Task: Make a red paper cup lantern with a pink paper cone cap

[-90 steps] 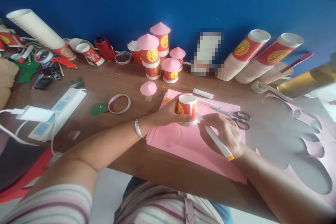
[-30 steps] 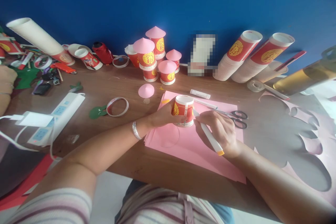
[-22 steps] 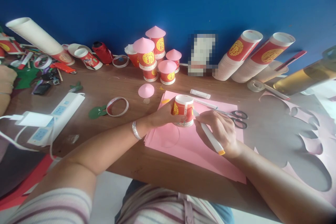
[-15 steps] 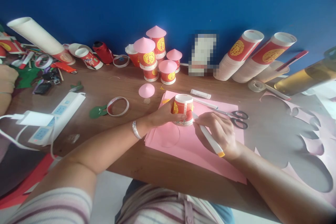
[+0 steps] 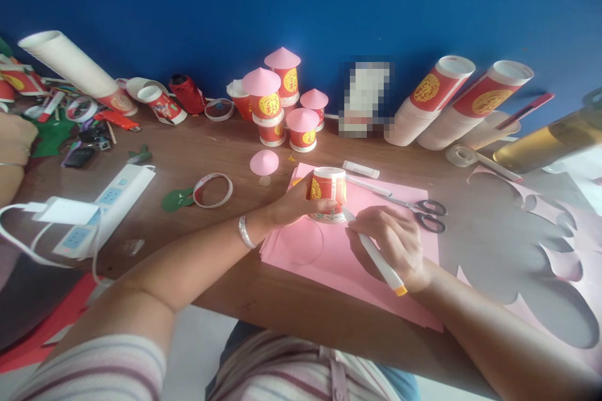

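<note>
My left hand is wrapped round a red and white paper cup with yellow print, its thumb across the front. Between the fingers of my right hand is a white marker pen with an orange end, its tip at the cup's lower right side. Whether the tip touches the cup I cannot tell. Beneath both hands lies a stack of pink paper, with a circle drawn on the top sheet. Scissors with dark handles lie on the paper, right of the cup.
Paper-cup towers with pink cone roofs stand behind; a loose pink cone lies before them. Stacked cups lean at the wall. A power strip and paper ring are left, pink scraps right. Another person's hand shows at far left.
The marker's tip has shifted slightly down along the cup's side, and its orange end sits a little lower. My left hand still holds the cup in nearly the same place.
</note>
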Action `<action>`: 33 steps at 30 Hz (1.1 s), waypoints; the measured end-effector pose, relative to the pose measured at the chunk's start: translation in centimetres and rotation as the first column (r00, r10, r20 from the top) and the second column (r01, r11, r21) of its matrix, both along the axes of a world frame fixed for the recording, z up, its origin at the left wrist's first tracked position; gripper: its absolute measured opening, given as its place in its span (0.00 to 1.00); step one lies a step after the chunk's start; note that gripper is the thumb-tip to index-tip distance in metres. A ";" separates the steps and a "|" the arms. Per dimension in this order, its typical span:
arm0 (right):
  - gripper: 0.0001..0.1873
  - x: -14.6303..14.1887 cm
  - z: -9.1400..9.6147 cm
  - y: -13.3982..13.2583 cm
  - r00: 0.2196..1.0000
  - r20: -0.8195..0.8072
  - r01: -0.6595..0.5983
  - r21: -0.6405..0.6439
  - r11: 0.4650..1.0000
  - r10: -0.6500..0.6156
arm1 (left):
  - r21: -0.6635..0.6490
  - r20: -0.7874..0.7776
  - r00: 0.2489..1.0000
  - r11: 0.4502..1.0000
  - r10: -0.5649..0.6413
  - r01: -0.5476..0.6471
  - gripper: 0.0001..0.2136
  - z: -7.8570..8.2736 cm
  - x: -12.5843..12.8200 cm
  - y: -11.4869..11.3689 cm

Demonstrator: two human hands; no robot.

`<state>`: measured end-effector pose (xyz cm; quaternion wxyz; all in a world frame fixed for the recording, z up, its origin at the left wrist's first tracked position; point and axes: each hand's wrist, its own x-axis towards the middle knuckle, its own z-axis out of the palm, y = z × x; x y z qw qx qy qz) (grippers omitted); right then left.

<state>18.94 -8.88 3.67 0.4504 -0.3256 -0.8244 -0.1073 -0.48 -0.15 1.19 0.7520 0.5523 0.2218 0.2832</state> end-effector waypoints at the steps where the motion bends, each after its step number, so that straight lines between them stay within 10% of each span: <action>1: 0.12 0.0 0.1 0.0 1.000 0.002 -0.004 0.000 1.000 0.004 | -0.006 -0.004 1.000 1.000 0.011 -0.011 0.16 0.0 0.0 0.0; 33: 0.13 0.0 0.3 -0.2 0.999 0.044 -0.027 -0.021 0.999 0.028 | 0.389 -0.123 0.992 0.920 0.010 0.039 0.17 -0.3 -0.1 -0.2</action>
